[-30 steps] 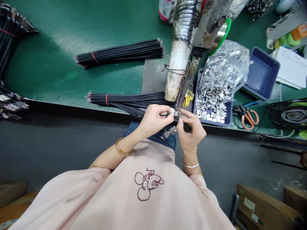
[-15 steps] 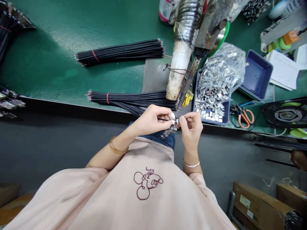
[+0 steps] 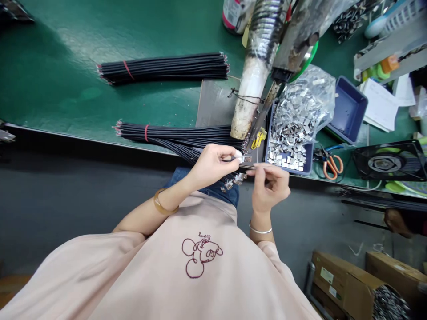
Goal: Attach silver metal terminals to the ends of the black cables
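A green, glossy, flat surface (image 3: 66,102) runs behind both hands. Along its near edge lies a long bundle of thin black cables with a red band (image 3: 176,132); its lower strands fan down behind the left hand (image 3: 216,163). To the right sits a blue plastic rectangular tray (image 3: 310,155) of silver metal pieces. The left hand is pinched closed on a small silver metal connector (image 3: 247,158). The right hand (image 3: 269,184) is loosely curled just beside it, below and to the right; whether it holds anything I cannot tell. The connector juts rightward from the left fingertips, flat, narrow and shiny, its finer detail too small to read.
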A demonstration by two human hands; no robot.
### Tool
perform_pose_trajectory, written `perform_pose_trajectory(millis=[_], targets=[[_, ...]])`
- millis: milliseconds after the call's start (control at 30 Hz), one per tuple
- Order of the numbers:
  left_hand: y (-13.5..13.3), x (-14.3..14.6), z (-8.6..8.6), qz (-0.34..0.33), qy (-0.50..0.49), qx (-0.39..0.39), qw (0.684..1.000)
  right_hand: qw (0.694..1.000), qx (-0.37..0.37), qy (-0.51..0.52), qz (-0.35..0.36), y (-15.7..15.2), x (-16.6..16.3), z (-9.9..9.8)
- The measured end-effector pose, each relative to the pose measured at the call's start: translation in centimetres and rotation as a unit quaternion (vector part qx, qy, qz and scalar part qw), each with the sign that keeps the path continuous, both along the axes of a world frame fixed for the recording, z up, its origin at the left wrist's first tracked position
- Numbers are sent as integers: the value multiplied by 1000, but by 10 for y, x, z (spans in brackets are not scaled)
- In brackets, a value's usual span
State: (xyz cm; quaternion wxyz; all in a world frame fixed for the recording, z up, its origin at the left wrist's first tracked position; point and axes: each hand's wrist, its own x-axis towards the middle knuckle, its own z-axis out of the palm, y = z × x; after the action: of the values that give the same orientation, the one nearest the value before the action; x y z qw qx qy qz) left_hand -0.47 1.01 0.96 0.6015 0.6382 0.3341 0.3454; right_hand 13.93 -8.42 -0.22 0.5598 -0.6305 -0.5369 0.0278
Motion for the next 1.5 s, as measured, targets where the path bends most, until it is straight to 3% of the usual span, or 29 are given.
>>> perform_pose_trajectory(millis=[100, 333, 600, 867, 1033, 1133, 1200, 1267, 1300, 1367, 1433, 1500], targets=[[0, 4, -3, 20, 14, 7, 1000, 998, -23, -43, 49, 8, -1, -2], [1, 12, -8, 63, 16, -2, 998, 995, -2, -91, 37, 21, -3, 1], [1, 13, -2, 61, -21, -21, 998, 993, -13, -117, 32, 19, -4, 10], [-1, 9, -1, 51, 36, -14, 998, 986, -33, -153, 65, 14, 1, 10], [-4, 8, -2, 51, 68, 25, 996, 990, -53, -104, 74, 10, 5, 9], [-6, 2, 0, 12, 89, 72, 993, 998, -40, -36, 17, 6, 9, 13], [-7, -5, 2, -30, 96, 115, 988, 995, 56, -35, -80, 3, 13, 20], [-8, -14, 2, -68, 89, 155, 982, 966, 167, -49, -190, 0, 19, 29], [-9, -18, 2, -81, 76, 166, 980, 955, 188, -48, -225, -1, 23, 33], [-9, -25, 0, -91, 35, 166, 981, 962, 129, -30, -240, -4, 36, 39], [-7, -29, -5, -70, -10, 149, 986, 981, -11, -22, -192, -4, 55, 38], [-4, -29, -10, -14, -22, 160, 987, 978, -124, -56, -157, 0, 78, 32]])
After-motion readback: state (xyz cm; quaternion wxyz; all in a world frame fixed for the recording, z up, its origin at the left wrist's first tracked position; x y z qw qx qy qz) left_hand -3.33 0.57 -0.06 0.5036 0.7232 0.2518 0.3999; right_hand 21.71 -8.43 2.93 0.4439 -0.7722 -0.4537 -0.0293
